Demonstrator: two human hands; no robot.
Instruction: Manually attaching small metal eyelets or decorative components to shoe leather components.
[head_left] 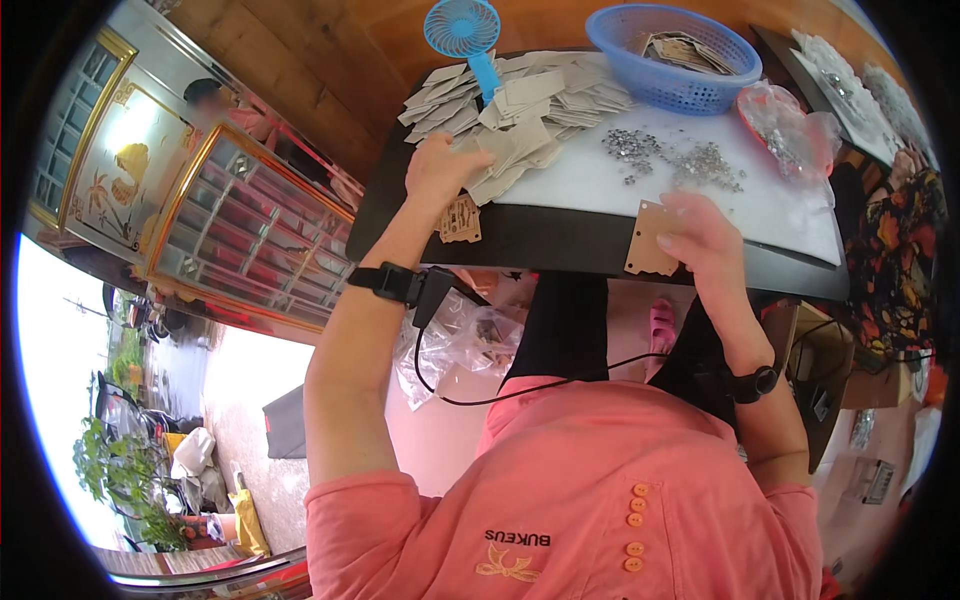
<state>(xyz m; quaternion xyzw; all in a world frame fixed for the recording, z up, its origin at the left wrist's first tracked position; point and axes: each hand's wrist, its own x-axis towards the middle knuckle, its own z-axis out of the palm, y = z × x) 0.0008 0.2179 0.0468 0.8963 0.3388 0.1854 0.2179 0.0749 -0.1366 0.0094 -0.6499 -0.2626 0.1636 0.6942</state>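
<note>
My right hand (708, 240) pinches a flat brown card (650, 238) with small holes and notched corners, above the table's near edge. At the heap of grey-beige cards (525, 95), my left hand (438, 172) has its thumb stretched away from the fingers; whether it touches a card is hard to tell. Below that wrist lies a brown card with cut-out shapes (460, 219), partly hidden by the arm. Small shiny metal-like pieces (632, 150) are scattered over the white sheet (590, 185), between the heap and my right hand.
A blue plastic basket (690, 95) with more cards stands at the back. A blue hand-held fan (463, 30) rises behind the heap. To the right sit a red tray with a plastic bag (785, 125) and a person in a flowered garment (900, 255). A cable crosses my lap.
</note>
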